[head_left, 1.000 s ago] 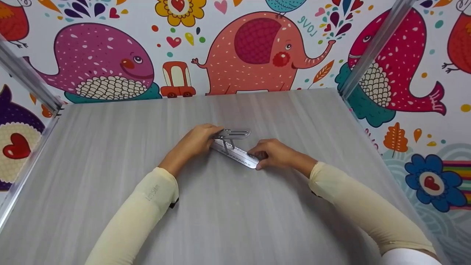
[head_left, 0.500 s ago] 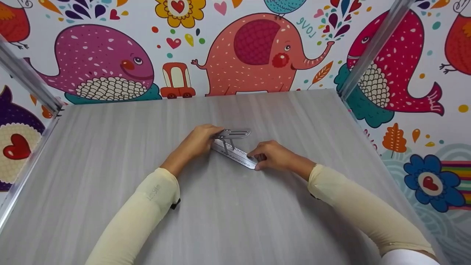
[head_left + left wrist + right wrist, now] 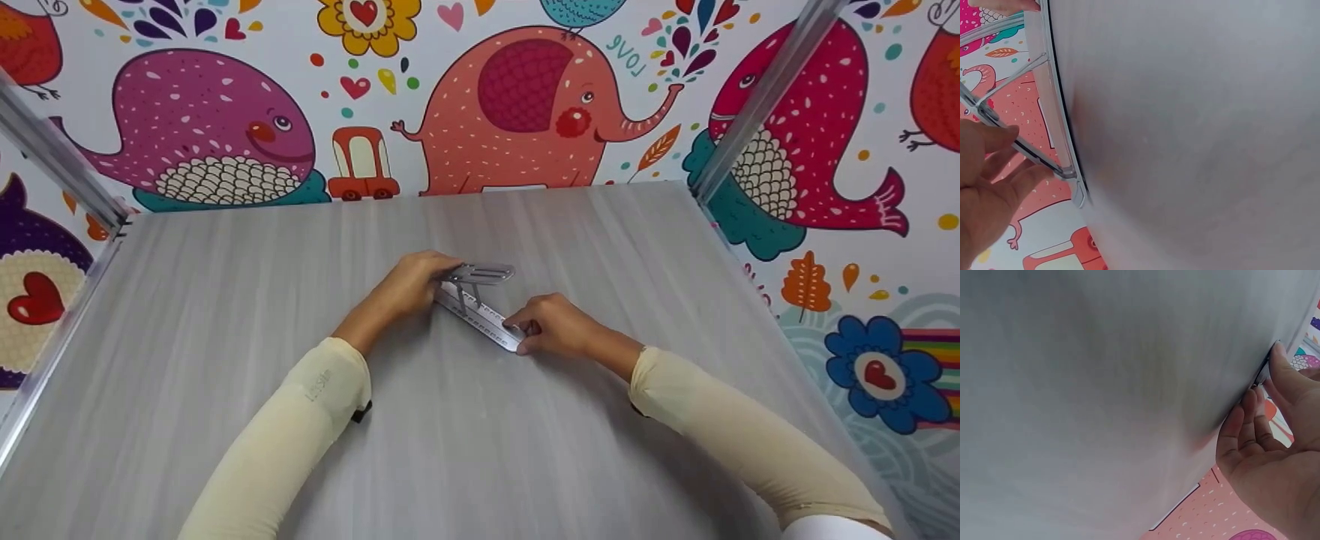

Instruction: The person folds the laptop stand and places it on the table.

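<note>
A folding metal stand (image 3: 480, 319) lies on the grey table. Its long base has rows of small holes or marks along both edges, and thin struts hold a slotted upper plate (image 3: 484, 274) raised above it at a slant. My left hand (image 3: 412, 283) grips the stand at its far left end; in the left wrist view the thumb and fingers (image 3: 1032, 179) pinch the upper plate near the hinge. My right hand (image 3: 561, 327) holds the near right end of the base between thumb and fingers. In the right wrist view that hand (image 3: 1275, 461) hides most of the stand.
The pale grey table (image 3: 450, 435) stretches around both hands. Behind it stands a wall (image 3: 262, 97) printed with cartoon animals. Metal posts (image 3: 765, 101) rise at the back corners.
The base's near end has swung slightly toward me, and my right hand has moved with it. My left hand has shifted a little to the right. Both grips stay the same.
</note>
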{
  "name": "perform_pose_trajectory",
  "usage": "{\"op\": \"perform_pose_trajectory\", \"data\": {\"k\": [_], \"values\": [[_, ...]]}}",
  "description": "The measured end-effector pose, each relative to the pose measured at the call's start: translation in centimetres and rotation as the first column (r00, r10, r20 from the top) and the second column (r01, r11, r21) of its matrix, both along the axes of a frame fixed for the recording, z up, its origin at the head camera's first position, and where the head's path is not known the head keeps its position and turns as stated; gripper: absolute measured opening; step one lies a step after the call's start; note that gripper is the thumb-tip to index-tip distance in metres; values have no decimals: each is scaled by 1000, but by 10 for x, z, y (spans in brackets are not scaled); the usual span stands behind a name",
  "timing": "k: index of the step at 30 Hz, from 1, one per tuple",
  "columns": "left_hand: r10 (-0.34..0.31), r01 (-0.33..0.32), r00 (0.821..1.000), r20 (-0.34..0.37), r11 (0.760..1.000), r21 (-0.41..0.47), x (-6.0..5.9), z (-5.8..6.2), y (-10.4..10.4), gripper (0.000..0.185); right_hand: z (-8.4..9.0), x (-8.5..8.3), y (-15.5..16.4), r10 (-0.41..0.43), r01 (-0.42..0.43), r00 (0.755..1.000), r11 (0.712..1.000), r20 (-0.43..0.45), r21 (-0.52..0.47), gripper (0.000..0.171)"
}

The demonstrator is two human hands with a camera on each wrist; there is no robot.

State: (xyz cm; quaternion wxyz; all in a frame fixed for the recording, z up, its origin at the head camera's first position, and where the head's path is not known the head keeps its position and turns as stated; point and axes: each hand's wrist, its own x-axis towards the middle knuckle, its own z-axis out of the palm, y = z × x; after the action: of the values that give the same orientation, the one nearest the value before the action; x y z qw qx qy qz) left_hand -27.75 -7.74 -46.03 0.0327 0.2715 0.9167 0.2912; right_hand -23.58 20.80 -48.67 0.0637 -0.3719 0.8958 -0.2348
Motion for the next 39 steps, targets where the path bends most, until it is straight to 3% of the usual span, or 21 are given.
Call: {"op": "perform_pose_trajectory", "data": {"k": [8,16,23,30,39], "values": [[-38,37,998,41,999,21,-10,-1,4,54,0,13,-7,-46,46,999,999,15,-14,48],[-107,104,994,28,992,72,-22,-2,8,55,-3,24,-18,-104,105,995,993,9,-60,45],[-125,112,987,99,986,124,-29,-1,13,63,-6,39,-34,-86,82,994,995,-65,-58,47],[-170,144,973,154,976,165,-34,-1,20,59,-4,50,-51,-72,70,994,997,-86,-29,25],[-212,184,964,162,968,172,-39,-2,27,59,-3,55,-55,-110,110,992,994,-65,-10,23]]}}
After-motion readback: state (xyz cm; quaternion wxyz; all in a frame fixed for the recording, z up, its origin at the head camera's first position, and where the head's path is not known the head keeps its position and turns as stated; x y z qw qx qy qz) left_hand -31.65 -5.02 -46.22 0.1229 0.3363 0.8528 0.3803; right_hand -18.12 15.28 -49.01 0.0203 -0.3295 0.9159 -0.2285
